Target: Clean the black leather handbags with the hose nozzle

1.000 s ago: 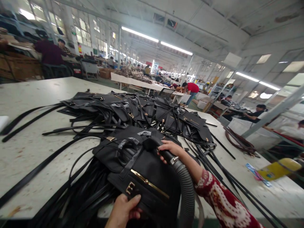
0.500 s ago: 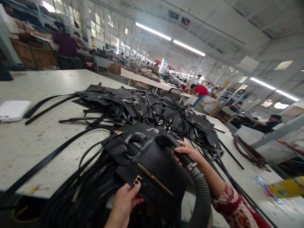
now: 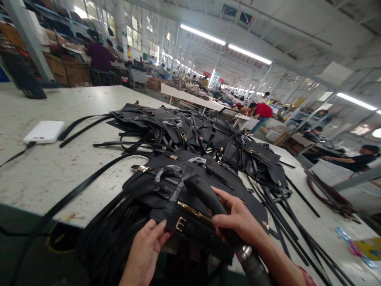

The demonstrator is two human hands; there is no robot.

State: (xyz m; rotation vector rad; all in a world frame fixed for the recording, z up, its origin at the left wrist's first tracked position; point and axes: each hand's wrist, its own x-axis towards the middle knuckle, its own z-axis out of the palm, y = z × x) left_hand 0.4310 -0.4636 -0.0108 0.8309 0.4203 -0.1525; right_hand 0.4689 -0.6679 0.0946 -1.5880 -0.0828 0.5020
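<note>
A black leather bag (image 3: 175,197) lies at the near edge of the table, with a gold zipper (image 3: 195,211) and a gold buckle (image 3: 180,224) on its front. My left hand (image 3: 145,246) pinches the bag's lower left edge, just left of the buckle. In my right hand (image 3: 238,216) is a black hose nozzle (image 3: 201,190), its tip over the upper part of the bag. A metal clamp (image 3: 244,252) joins it to a ribbed hose (image 3: 256,272) running down out of view. Long black straps hang beside my left hand.
More black bags (image 3: 208,131) are heaped behind, with straps trailing across the white table (image 3: 86,171). A white box-shaped device (image 3: 44,132) with a cable sits left. Coiled brown straps (image 3: 327,194) lie at the right edge. Several people work at other tables.
The nozzle has swung down and left over the bag, with my right hand lower behind it. My left hand has shifted from the buckle to the bag's edge. The view has turned left.
</note>
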